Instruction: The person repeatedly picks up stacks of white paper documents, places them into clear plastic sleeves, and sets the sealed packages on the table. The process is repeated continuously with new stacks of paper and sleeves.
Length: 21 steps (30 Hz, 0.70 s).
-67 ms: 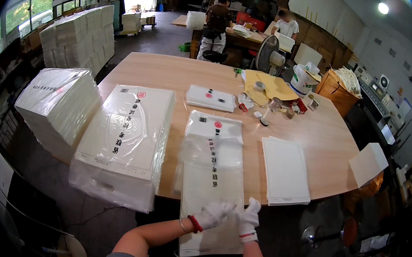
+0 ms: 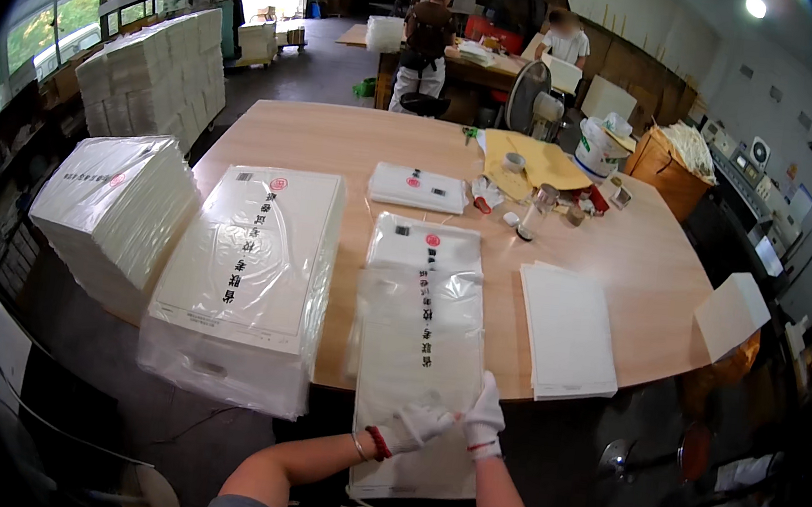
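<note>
A long white paper packet, partly covered by clear plastic, lies in front of me, its near end jutting past the table edge. My left hand, in a white glove, rests over the packet's near part with its fingers curled closed; what they pinch, if anything, is hidden. At the packet's right edge stands my right hand, also gloved, fingers stretched away from me and its thumb side close to the left fingertips. To the left lies a plastic-wrapped pile of printed sheets. A loose stack of white sheets is to the right.
A tall wrapped paper stack stands at the left. Further back on the wooden table are a smaller white packet, yellow paper, tape rolls and a white bucket. A folded white card stands at the right edge.
My left hand has shifted slightly toward me and left. The right hand has turned a little, its fingers now closer together and reaching further along the packet's edge.
</note>
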Each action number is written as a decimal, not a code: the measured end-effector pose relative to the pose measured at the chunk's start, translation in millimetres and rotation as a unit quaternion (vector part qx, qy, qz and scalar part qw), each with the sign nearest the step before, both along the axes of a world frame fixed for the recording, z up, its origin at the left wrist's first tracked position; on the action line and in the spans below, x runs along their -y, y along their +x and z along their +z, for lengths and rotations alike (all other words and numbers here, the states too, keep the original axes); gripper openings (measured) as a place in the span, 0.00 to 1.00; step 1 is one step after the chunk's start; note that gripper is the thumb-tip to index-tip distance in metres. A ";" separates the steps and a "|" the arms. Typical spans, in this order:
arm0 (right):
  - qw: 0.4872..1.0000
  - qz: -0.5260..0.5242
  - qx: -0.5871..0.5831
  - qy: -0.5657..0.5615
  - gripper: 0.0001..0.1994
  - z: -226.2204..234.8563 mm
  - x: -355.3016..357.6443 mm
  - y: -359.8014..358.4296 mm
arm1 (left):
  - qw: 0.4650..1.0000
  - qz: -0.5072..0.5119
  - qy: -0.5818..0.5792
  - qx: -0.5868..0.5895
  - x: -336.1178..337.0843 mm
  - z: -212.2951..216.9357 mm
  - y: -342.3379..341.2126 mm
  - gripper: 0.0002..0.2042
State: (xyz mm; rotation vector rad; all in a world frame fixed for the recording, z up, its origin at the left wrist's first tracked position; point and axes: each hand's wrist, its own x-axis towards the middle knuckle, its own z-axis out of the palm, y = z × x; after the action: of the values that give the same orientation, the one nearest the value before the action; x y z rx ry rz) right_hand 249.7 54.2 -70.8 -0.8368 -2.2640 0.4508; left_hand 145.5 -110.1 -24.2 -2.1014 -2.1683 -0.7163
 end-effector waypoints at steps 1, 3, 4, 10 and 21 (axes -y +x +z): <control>0.999 0.037 0.013 -0.026 0.23 -8.8 -7.7 -2.1 | 0.993 0.030 0.070 -0.093 5.3 -19.8 -15.8 0.25; 0.980 -0.017 0.158 -0.120 0.23 13.2 -9.1 -10.9 | 0.947 0.163 0.133 -0.244 21.3 -28.7 -46.7 0.21; 0.957 -0.040 0.233 -0.167 0.23 27.8 -7.2 -14.1 | 0.954 0.219 0.131 -0.158 29.7 -30.1 -55.4 0.19; 0.933 0.040 0.309 -0.179 0.35 50.1 13.4 13.5 | 0.839 0.282 0.073 0.460 64.4 -45.5 -62.0 0.20; 0.903 0.183 0.272 -0.277 0.38 77.0 94.1 136.4 | 0.860 0.282 -0.020 0.425 165.3 4.1 55.1 0.19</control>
State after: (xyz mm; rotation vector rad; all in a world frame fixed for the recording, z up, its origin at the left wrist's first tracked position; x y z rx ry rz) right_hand 386.0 -39.8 6.1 -0.8825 -2.8826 1.2064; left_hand 200.6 -275.4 -20.1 -1.0633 -2.9791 -1.7279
